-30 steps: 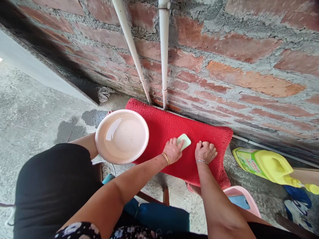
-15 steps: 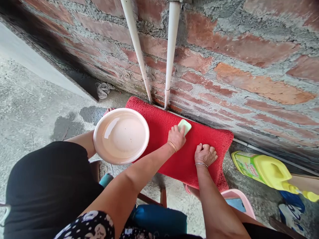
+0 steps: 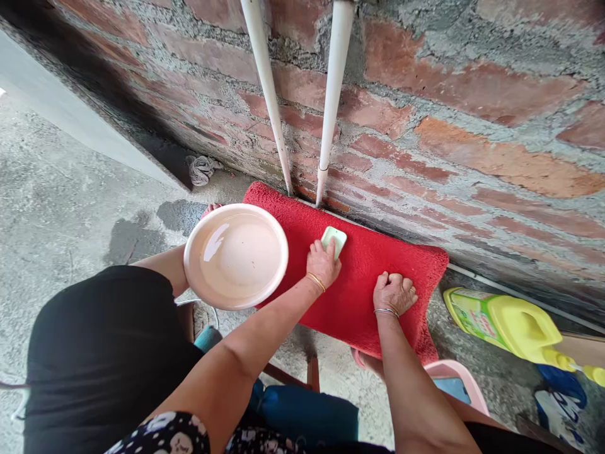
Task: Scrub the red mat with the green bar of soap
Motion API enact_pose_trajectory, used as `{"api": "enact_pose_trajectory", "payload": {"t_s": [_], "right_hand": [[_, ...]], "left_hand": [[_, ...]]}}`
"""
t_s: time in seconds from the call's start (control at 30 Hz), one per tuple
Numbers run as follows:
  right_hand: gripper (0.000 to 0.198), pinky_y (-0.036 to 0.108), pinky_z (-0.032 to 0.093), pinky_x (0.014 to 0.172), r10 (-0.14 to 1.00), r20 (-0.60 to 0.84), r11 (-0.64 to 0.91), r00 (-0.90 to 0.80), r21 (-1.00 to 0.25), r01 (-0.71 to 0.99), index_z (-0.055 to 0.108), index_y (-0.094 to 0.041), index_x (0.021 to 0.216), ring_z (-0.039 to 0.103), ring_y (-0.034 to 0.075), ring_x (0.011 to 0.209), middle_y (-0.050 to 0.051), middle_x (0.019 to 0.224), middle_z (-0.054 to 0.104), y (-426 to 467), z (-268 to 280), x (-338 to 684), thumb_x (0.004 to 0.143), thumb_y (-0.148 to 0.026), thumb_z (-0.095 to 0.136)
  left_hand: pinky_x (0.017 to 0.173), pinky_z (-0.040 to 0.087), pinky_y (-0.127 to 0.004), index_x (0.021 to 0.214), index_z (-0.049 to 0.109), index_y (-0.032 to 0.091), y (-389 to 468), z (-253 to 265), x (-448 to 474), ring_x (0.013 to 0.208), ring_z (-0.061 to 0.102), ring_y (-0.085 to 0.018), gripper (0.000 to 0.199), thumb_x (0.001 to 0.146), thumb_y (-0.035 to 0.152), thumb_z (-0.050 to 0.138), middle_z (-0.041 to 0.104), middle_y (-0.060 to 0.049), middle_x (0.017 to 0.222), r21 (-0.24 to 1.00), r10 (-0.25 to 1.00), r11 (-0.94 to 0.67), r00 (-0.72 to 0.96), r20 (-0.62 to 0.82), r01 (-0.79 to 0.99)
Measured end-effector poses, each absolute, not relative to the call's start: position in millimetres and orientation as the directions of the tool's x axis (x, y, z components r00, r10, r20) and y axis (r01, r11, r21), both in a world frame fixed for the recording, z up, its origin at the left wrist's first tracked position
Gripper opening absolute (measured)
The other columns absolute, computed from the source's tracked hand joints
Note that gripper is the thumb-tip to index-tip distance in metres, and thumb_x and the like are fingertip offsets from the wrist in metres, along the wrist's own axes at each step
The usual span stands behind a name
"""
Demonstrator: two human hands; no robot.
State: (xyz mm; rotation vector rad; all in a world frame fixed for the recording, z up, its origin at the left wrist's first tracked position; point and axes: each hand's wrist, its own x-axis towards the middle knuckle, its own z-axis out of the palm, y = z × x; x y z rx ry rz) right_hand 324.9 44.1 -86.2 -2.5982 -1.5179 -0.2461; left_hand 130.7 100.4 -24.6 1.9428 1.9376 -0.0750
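A red textured mat (image 3: 359, 302) lies spread in front of me, against the foot of the brick wall. My left hand (image 3: 324, 263) grips a pale green scrub brush (image 3: 334, 237) with a rounded rectangular back, pressed flat on the mat's middle; its underside is hidden. On the right part of the mat rests my right hand (image 3: 395, 294), fingers curled down into the pile and knuckles up. A pale pink basin (image 3: 282, 249) holding water stands at the mat's left end, beside my left forearm.
Two white pipes (image 3: 329, 94) run down the brick wall (image 3: 425, 101) behind the mat. A yellow jug (image 3: 510, 321) lies at the right, near a pink container (image 3: 474, 384) with a bluish flat thing inside. A coil of rope (image 3: 201, 169) lies by the wall at left.
My left hand has slid the scrub brush a short way left across the mat. My right hand keeps its place on the mat. The whole view has shifted slightly.
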Motion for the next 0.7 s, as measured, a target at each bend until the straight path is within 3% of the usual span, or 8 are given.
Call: {"api": "enact_pose_trajectory", "payload": {"t_s": [0.2, 0.27, 0.4, 0.53, 0.6, 0.7], "right_hand": [[0.032, 0.034, 0.026, 0.067, 0.858, 0.170, -0.491, 0.485, -0.011, 0.871, 0.061, -0.018, 0.075, 0.045, 0.023, 0.082, 0.010, 0.086, 0.052, 45, -84, 324, 0.085, -0.044, 0.045], [0.033, 0.034, 0.026, 0.068, 0.859, 0.162, -0.491, 0.485, -0.004, 0.871, 0.061, -0.017, 0.076, 0.045, 0.023, 0.082, 0.010, 0.087, 0.052, 45, -84, 324, 0.085, -0.044, 0.044], [0.033, 0.034, 0.026, 0.068, 0.861, 0.156, -0.490, 0.484, -0.003, 0.872, 0.061, -0.018, 0.077, 0.045, 0.023, 0.082, 0.010, 0.087, 0.053, 44, -84, 325, 0.086, -0.044, 0.043], [0.033, 0.034, 0.026, 0.068, 0.859, 0.162, -0.494, 0.487, 0.003, 0.870, 0.061, -0.018, 0.076, 0.045, 0.023, 0.082, 0.010, 0.086, 0.053, 45, -84, 325, 0.086, -0.044, 0.042], [0.033, 0.035, 0.026, 0.068, 0.858, 0.165, -0.493, 0.487, -0.002, 0.870, 0.061, -0.018, 0.076, 0.045, 0.023, 0.082, 0.010, 0.086, 0.053, 45, -84, 324, 0.086, -0.044, 0.042], [0.034, 0.035, 0.026, 0.069, 0.858, 0.167, -0.491, 0.486, -0.013, 0.871, 0.061, -0.018, 0.076, 0.046, 0.024, 0.082, 0.010, 0.087, 0.054, 45, -84, 324, 0.086, -0.045, 0.042]], "left_hand": [[0.084, 0.039, -0.039, 0.138, 0.032, 0.027, 29, -28, 143, 0.103, 0.042, -0.025, 0.064, 0.078, 0.041, 0.050, 0.042, -0.011, 0.116, 0.386, 0.775, -0.424, 0.549, -0.313, 0.819], [0.084, 0.039, -0.039, 0.137, 0.033, 0.028, 37, -26, 135, 0.102, 0.042, -0.025, 0.062, 0.079, 0.042, 0.049, 0.043, -0.011, 0.115, 0.396, 0.786, -0.412, 0.540, -0.302, 0.821], [0.083, 0.038, -0.036, 0.140, 0.029, 0.025, 98, -20, 127, 0.102, 0.042, -0.025, 0.061, 0.083, 0.041, 0.043, 0.043, -0.012, 0.113, 0.294, 0.940, -0.143, 0.222, -0.258, 0.945], [0.080, 0.039, -0.034, 0.140, 0.027, 0.023, 138, -19, 141, 0.102, 0.042, -0.026, 0.063, 0.082, 0.041, 0.045, 0.042, -0.013, 0.116, 0.225, 0.952, -0.001, 0.070, -0.299, 0.974], [0.080, 0.039, -0.035, 0.141, 0.026, 0.022, 129, -20, 151, 0.104, 0.042, -0.026, 0.066, 0.081, 0.039, 0.047, 0.041, -0.014, 0.118, 0.225, 0.939, -0.069, 0.140, -0.314, 0.972], [0.084, 0.038, -0.038, 0.139, 0.030, 0.024, 92, -23, 156, 0.106, 0.042, -0.027, 0.063, 0.080, 0.037, 0.047, 0.042, -0.014, 0.119, 0.307, 0.837, -0.348, 0.440, -0.324, 0.886]]}}
